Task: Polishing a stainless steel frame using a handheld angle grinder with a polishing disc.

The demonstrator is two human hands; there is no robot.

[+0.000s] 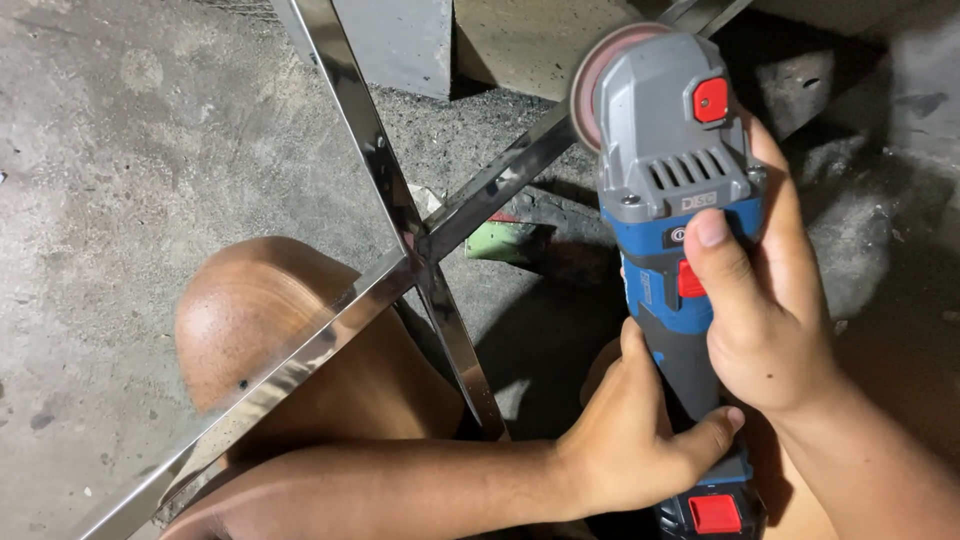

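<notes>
A cordless angle grinder point(675, 150) with a grey head, blue body and red buttons points away from me, its reddish disc point(592, 80) at the top. My right hand point(770, 310) wraps the body, thumb resting near the switch. My left hand point(625, 440) grips the lower handle just above the battery pack point(712, 512). The disc sits close to a polished steel bar point(500, 180) of a crossed metal frame point(425, 250).
The shiny frame bars cross over my bare knee point(265, 320) and run down to the lower left. Rough concrete floor point(120, 180) lies all around. A green scrap point(505, 242) lies under the bars, and a concrete block point(395, 40) stands at the top.
</notes>
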